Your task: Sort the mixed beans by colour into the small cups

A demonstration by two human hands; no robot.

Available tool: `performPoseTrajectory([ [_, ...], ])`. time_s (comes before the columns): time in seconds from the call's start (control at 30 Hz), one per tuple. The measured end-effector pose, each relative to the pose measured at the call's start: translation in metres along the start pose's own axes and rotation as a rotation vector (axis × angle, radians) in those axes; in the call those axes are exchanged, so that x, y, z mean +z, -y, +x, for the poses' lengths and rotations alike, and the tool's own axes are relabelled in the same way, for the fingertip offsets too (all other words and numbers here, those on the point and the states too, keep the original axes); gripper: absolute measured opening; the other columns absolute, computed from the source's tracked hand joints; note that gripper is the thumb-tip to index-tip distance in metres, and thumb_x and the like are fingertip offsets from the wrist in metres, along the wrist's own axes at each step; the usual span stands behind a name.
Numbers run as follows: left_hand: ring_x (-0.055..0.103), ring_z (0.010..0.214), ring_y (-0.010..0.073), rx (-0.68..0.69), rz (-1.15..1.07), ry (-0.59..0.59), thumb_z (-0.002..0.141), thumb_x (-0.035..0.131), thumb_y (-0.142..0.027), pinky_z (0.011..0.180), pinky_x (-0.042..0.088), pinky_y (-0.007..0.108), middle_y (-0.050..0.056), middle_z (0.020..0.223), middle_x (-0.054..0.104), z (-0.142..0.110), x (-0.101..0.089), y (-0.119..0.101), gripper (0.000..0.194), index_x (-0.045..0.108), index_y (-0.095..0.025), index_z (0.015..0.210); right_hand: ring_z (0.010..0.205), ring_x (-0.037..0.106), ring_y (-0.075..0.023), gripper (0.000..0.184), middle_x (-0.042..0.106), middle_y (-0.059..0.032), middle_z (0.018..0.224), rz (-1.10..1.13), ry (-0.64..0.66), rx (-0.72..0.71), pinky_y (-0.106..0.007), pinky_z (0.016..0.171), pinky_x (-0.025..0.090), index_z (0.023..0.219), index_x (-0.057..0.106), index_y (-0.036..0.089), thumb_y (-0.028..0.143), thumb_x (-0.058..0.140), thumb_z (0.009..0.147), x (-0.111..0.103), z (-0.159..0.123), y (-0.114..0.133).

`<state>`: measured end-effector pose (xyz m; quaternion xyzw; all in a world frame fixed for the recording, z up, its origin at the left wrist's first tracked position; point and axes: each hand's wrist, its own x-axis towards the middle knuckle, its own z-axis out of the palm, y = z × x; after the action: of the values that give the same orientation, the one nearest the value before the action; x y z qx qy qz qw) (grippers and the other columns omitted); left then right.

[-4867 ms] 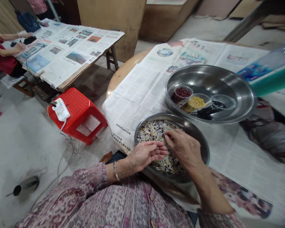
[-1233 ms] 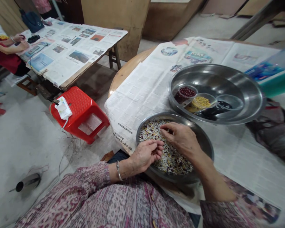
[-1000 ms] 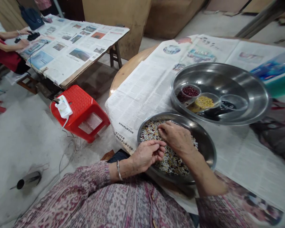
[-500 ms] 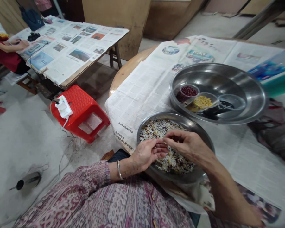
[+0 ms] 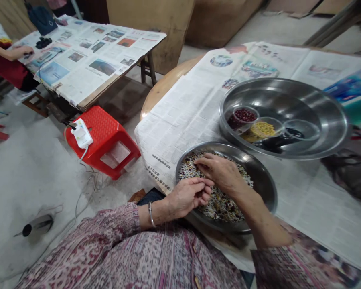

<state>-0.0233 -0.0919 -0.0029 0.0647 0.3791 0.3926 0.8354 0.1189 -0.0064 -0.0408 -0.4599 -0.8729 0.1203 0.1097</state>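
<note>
A steel bowl (image 5: pixel 266 192) holds a mix of white grains and dark red, yellow and black beans (image 5: pixel 225 210). Over its near left part is my left hand (image 5: pixel 188 196), palm up with curled fingers; whatever lies inside them is hidden. My right hand (image 5: pixel 221 172) reaches across the bowl, thumb and fingers pinched together at the mix, and anything between the fingertips is too small to make out. Behind the bowl, a larger steel basin (image 5: pixel 331 116) contains clear cups of red beans (image 5: pixel 244 115), yellow beans (image 5: pixel 262 129) and black beans (image 5: pixel 293 134).
Newspaper (image 5: pixel 180 116) covers the round table. A blue-green plastic package (image 5: pixel 355 94) lies right of the basin. Left stands a red stool (image 5: pixel 104 134) carrying a white power strip (image 5: pixel 82 134), its cord trailing on the floor. Another person (image 5: pixel 9 64) sits at the far newspaper-covered table (image 5: pixel 78 80).
My right hand has moved from beside the left fingertips forward and left, down to the mix. The left hand's fingers have curled in more. The view has shifted slightly.
</note>
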Motion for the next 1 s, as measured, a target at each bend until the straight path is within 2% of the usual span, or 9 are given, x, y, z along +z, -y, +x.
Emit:
performPoseTrajectory([
  [0.07, 0.046, 0.053, 0.0039, -0.004, -0.008, 0.001, 0.085, 0.055, -0.01, 0.054, 0.033, 0.017, 0.0, 0.07, 0.053, 0.0, 0.0, 0.0, 0.007, 0.061, -0.009, 0.086, 0.076, 0.062, -0.0152, 0.025, 0.07, -0.0054, 0.093, -0.053, 0.006, 0.004, -0.026, 0.063, 0.038, 0.096, 0.072, 0.021, 0.026, 0.048, 0.093, 0.002, 0.0, -0.001],
  [0.2, 0.047, 0.053, 0.004, -0.006, -0.009, 0.002, 0.084, 0.057, -0.011, 0.054, 0.034, 0.017, 0.0, 0.069, 0.053, 0.0, 0.0, 0.0, 0.004, 0.061, -0.009, 0.086, 0.068, 0.057, -0.0149, 0.028, 0.066, -0.0051, 0.082, -0.123, 0.007, 0.053, -0.028, 0.06, 0.034, 0.084, 0.067, 0.02, 0.029, 0.042, 0.095, 0.002, 0.0, 0.001],
  [0.33, 0.048, 0.053, 0.0042, -0.004, -0.01, -0.008, 0.087, 0.054, -0.011, 0.054, 0.035, 0.017, 0.0, 0.069, 0.054, 0.002, -0.002, 0.002, 0.007, 0.061, -0.009, 0.086, 0.067, 0.054, -0.0147, 0.026, 0.064, -0.005, 0.085, -0.028, -0.037, 0.104, -0.028, 0.06, 0.035, 0.085, 0.061, 0.021, 0.033, 0.04, 0.094, -0.004, -0.005, 0.001],
  [0.5, 0.054, 0.058, 0.0065, -0.004, -0.018, -0.05, 0.091, 0.053, -0.012, 0.058, 0.04, 0.019, 0.002, 0.073, 0.059, 0.005, -0.002, 0.004, 0.011, 0.063, -0.009, 0.088, 0.066, 0.056, -0.0148, 0.02, 0.064, -0.0036, 0.078, 0.358, -0.119, 0.259, -0.03, 0.064, 0.043, 0.08, 0.06, 0.022, 0.039, 0.052, 0.086, -0.021, -0.022, 0.0],
  [0.57, 0.058, 0.065, 0.0085, -0.013, -0.041, -0.055, 0.094, 0.052, -0.017, 0.064, 0.044, 0.021, 0.005, 0.078, 0.061, 0.006, -0.001, 0.004, 0.015, 0.063, -0.009, 0.088, 0.06, 0.055, -0.0137, 0.024, 0.064, -0.0017, 0.069, 0.592, -0.054, 0.312, -0.028, 0.058, 0.045, 0.079, 0.062, 0.022, 0.045, 0.059, 0.082, -0.03, -0.03, 0.002],
  [0.63, 0.061, 0.071, 0.0107, -0.01, -0.062, -0.056, 0.096, 0.052, -0.022, 0.071, 0.046, 0.024, 0.006, 0.08, 0.063, 0.006, 0.0, 0.004, 0.019, 0.064, -0.009, 0.088, 0.059, 0.057, -0.0136, 0.031, 0.066, -0.0016, 0.066, 0.794, 0.081, 0.317, -0.026, 0.054, 0.046, 0.079, 0.065, 0.021, 0.052, 0.066, 0.077, -0.036, -0.036, 0.006],
  [0.7, 0.06, 0.07, 0.0106, 0.009, -0.051, -0.059, 0.095, 0.053, -0.023, 0.068, 0.045, 0.023, 0.006, 0.079, 0.062, 0.006, 0.0, 0.005, 0.019, 0.063, -0.009, 0.088, 0.062, 0.061, -0.0147, 0.035, 0.07, -0.0029, 0.07, 0.88, 0.154, 0.31, -0.027, 0.057, 0.049, 0.08, 0.068, 0.021, 0.055, 0.07, 0.072, -0.039, -0.038, 0.009],
  [0.83, 0.042, 0.052, 0.0041, -0.021, 0.016, 0.003, 0.088, 0.061, -0.018, 0.051, 0.028, 0.018, -0.001, 0.069, 0.051, 0.002, -0.001, 0.003, 0.008, 0.061, -0.01, 0.085, 0.066, 0.063, -0.0158, 0.03, 0.072, -0.0042, 0.075, 0.731, -0.024, 0.374, -0.028, 0.06, 0.049, 0.083, 0.073, 0.021, 0.049, 0.065, 0.076, -0.034, -0.032, 0.007],
  [1.0, 0.036, 0.051, 0.0026, -0.059, 0.054, 0.053, 0.085, 0.06, -0.013, 0.049, 0.02, 0.018, -0.002, 0.069, 0.048, -0.002, -0.001, -0.002, 0.003, 0.06, -0.01, 0.084, 0.078, 0.067, -0.0175, 0.022, 0.074, -0.006, 0.09, 0.518, 0.002, 0.129, -0.031, 0.073, 0.052, 0.087, 0.076, 0.022, 0.033, 0.058, 0.08, -0.016, -0.013, 0.001],
])
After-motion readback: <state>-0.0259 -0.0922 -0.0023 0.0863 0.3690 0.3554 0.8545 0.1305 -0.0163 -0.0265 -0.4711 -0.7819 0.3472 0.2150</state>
